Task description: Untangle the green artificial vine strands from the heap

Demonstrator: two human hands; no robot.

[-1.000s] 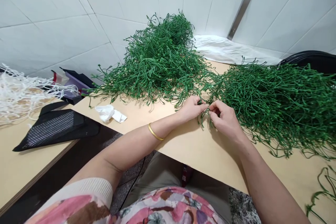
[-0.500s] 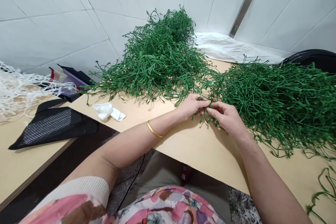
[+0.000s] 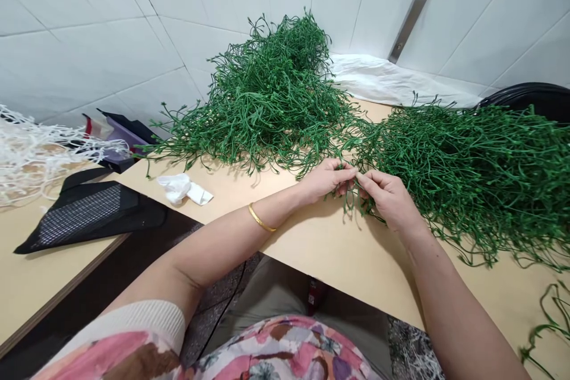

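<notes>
Between your two hands, near the front edge of the pale wooden table top (image 3: 320, 249), you hold a small tuft of thin dark green stems (image 3: 351, 202). Your left hand (image 3: 327, 181) and your right hand (image 3: 388, 199) meet almost fingertip to fingertip, and both look closed on this tuft, not released. Exactly which stems each hand grasps, you cannot tell from this view, because the hands hide them.

From the grip, the stems run mainly away from you and to the right, into the large tangled green heap (image 3: 467, 172), so your right hand is nearer to this heap. Short ends hang below the grip, toward the front edge. Beyond the grip and to the left is a second tangled green heap (image 3: 267, 95), and its fringe comes just past your left hand.

Farther left of the grip lie a crumpled white tissue (image 3: 180, 188) and a black mesh bag (image 3: 84, 217). Behind the heaps, a soft white cloth (image 3: 392, 80) lies along the white tiled wall (image 3: 89, 59). To the right of the grip, near the front, some loose green stems (image 3: 550, 314) lie apart from the heap.
</notes>
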